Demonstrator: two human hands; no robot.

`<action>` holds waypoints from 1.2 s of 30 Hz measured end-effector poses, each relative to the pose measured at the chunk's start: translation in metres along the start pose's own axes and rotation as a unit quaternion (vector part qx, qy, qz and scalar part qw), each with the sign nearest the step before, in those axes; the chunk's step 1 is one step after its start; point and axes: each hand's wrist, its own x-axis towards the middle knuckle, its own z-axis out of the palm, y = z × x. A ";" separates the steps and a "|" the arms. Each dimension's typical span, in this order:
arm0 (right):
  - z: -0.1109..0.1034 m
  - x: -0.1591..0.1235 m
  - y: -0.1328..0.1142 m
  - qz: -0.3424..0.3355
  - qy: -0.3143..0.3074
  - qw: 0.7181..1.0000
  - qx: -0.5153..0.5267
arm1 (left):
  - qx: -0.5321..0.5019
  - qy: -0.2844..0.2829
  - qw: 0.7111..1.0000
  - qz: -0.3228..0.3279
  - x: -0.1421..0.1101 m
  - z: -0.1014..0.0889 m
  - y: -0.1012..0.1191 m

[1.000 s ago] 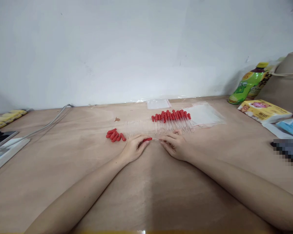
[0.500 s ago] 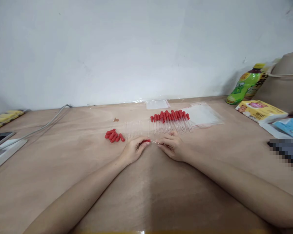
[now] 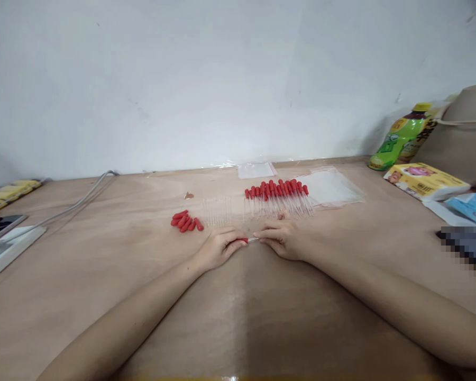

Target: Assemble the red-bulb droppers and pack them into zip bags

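Observation:
My left hand is closed around a red rubber bulb, of which only the open end shows. A clear dropper tube runs from the bulb's mouth into the fingers of my right hand, which pinch it. How deep the tube sits in the bulb I cannot tell. Beyond my left hand lie several loose red bulbs in a small pile, and a row of bare clear tubes. Past my right hand, droppers with red bulbs fitted lie side by side.
Clear plastic bags and a smaller zip bag lie near the wall. At right are a green bottle, a yellow tissue pack, a blue mask and a dark phone. A grey cable crosses the left side.
Both hands have drawn slightly closer to me with the bulb and tube. Less of the tube shows between them. The loose bulbs and laid-out droppers stay where they were.

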 end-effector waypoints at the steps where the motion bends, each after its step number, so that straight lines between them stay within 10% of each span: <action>1: 0.001 0.001 0.000 -0.004 0.003 1.000 -0.008 | 0.007 -0.002 1.000 -0.001 0.000 0.000 -0.001; 25: 0.017 0.022 -0.015 0.086 -0.051 0.995 0.026 | 0.077 0.047 0.995 0.038 0.000 -0.008 -0.010; 36: -0.005 0.026 -0.015 0.200 -0.049 0.978 0.029 | 0.074 0.123 0.988 -0.060 -0.006 -0.009 -0.020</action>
